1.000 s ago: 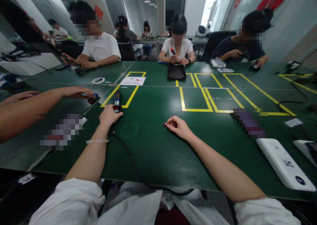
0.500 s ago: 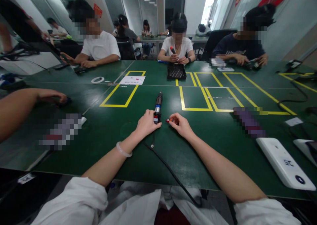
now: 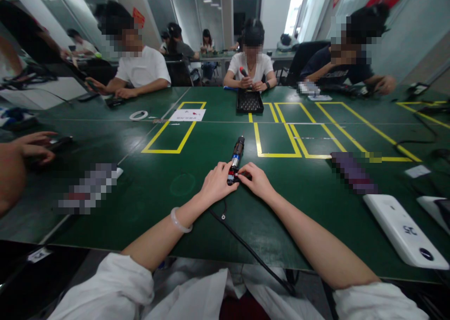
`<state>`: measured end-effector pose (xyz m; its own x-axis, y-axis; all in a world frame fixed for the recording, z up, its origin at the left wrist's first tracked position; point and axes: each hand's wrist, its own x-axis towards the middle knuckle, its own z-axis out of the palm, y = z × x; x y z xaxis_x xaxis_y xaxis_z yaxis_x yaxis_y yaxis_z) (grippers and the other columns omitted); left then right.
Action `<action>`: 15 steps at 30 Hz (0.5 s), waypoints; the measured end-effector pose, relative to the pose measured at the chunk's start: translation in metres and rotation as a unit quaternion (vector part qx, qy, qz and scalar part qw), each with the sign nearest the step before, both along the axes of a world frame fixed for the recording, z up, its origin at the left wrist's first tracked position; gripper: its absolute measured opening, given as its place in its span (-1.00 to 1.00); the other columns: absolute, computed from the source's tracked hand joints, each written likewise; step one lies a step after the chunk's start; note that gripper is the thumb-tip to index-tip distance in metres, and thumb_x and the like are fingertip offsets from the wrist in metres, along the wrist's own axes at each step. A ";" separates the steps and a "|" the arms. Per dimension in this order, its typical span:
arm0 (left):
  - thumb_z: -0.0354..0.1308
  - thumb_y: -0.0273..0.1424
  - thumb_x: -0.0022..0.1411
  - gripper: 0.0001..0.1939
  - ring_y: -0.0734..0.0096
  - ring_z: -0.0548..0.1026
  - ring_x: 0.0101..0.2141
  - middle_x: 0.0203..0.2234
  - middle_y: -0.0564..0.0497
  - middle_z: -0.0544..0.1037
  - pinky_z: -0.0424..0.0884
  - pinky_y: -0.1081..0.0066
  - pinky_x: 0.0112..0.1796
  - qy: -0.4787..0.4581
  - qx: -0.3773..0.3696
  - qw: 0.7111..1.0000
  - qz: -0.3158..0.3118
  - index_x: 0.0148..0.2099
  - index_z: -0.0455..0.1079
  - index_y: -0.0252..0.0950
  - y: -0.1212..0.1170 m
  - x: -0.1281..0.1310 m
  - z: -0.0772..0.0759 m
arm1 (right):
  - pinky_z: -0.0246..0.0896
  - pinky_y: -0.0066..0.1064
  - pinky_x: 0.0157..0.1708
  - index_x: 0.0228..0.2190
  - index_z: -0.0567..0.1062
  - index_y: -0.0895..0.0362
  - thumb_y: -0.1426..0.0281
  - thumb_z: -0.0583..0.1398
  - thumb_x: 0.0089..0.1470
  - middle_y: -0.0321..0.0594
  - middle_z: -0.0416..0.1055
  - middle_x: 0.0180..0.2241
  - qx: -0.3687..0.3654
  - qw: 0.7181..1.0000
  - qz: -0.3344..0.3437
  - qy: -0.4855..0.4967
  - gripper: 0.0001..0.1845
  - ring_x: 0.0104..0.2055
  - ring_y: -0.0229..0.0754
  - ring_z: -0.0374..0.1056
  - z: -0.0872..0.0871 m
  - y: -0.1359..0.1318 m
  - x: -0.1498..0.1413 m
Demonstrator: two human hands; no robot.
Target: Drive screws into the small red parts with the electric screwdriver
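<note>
On the smooth green counter (image 3: 316, 188) is one cylindrical tool (image 3: 237, 152) with a dark body and a shiny blue-and-silver band. The left hand (image 3: 217, 183), half curled, grips its near end; the right hand (image 3: 260, 181), fingertips almost together, pinches one small, mostly hidden piece (image 3: 236, 174) there. One black cable (image 3: 251, 254), one rectangular tray (image 3: 249, 110) and one white ring (image 3: 138, 118) are also present.

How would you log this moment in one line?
left hand: holds dark cylindrical tool | right hand: at tool's near end | beneath: green table
</note>
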<state>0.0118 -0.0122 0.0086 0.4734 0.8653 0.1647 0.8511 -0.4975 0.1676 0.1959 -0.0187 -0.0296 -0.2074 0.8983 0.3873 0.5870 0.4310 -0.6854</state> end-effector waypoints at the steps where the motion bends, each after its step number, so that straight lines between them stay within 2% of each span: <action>1: 0.12 -0.11 0.16 -0.30 0.17 0.43 -0.08 0.00 -0.12 0.31 0.40 0.28 -0.13 -0.001 0.000 1.000 -0.002 0.28 0.06 -0.20 0.000 0.000 0.000 | 0.21 -0.42 -0.29 -0.32 0.49 0.11 0.39 0.17 0.14 -0.22 0.37 -0.31 0.003 1.000 0.002 0.001 -0.90 -0.32 -0.23 0.32 0.001 -0.001 0.000; 5: 0.12 -0.08 0.16 -0.28 0.15 0.41 -0.05 0.01 -0.13 0.31 0.38 0.28 -0.11 -0.008 -0.006 1.000 -0.002 0.29 0.04 -0.20 0.000 0.000 -0.001 | 0.23 -0.40 -0.29 -0.31 0.52 0.12 0.44 0.12 0.16 -0.20 0.43 -0.33 0.007 1.000 -0.004 0.015 -0.84 -0.33 -0.21 0.35 0.003 -0.002 -0.001; 9: 0.04 -0.03 0.22 -0.32 0.13 0.41 -0.07 -0.01 -0.16 0.32 0.37 0.26 -0.14 -0.004 -0.010 1.000 0.015 0.29 0.06 -0.18 0.004 0.004 -0.001 | 0.24 -0.38 -0.27 -0.26 0.52 0.11 0.41 0.12 0.15 -0.21 0.51 -0.31 -0.003 0.999 -0.013 0.048 -0.83 -0.33 -0.19 0.39 0.005 -0.003 -0.001; 15: 0.02 -0.05 0.24 -0.35 0.11 0.38 -0.09 -0.07 -0.16 0.34 0.30 0.23 -0.10 0.027 0.017 0.999 0.033 0.30 0.08 -0.15 0.010 0.007 0.002 | 0.26 -0.40 -0.26 -0.22 0.48 0.11 0.39 0.12 0.14 -0.24 0.51 -0.34 -0.020 0.996 0.003 0.083 -0.82 -0.33 -0.21 0.39 0.007 -0.004 -0.002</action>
<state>0.0186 -0.0026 0.0109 0.4236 0.8898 0.1698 0.8901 -0.4437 0.1045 0.1939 -0.0230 -0.0227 -0.1486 0.9130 0.3798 0.4624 0.4037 -0.7894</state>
